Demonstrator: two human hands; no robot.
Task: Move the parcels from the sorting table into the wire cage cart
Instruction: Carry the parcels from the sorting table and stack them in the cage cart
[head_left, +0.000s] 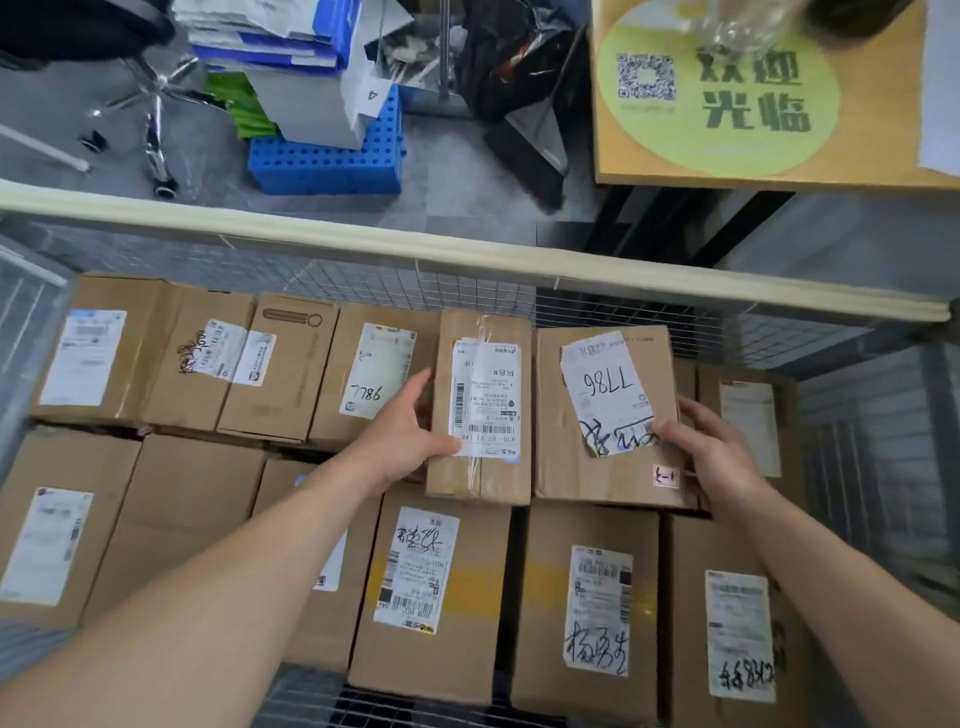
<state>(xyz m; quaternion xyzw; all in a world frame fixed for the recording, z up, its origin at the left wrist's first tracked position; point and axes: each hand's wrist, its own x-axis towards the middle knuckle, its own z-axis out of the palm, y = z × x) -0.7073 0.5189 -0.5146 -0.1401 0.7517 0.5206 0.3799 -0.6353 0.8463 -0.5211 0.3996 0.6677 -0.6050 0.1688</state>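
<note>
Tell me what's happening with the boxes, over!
Left hand grips narrow taped parcel. Right hand grips 7786 parcel. Both over boxes in wire cage cart.

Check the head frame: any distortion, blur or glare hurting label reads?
Head view: wide-angle bows the cart rail; corners soft; even light, faint shadows; slight sheen on the taped narrow parcel; label on the 7786 parcel reads sharp.

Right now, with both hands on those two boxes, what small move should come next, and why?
Probably lower both and let go. The left hand grips the narrow box, the right hand the wide box. They sit side by side above the packed boxes inside the wire cage, near its far wall.
</note>
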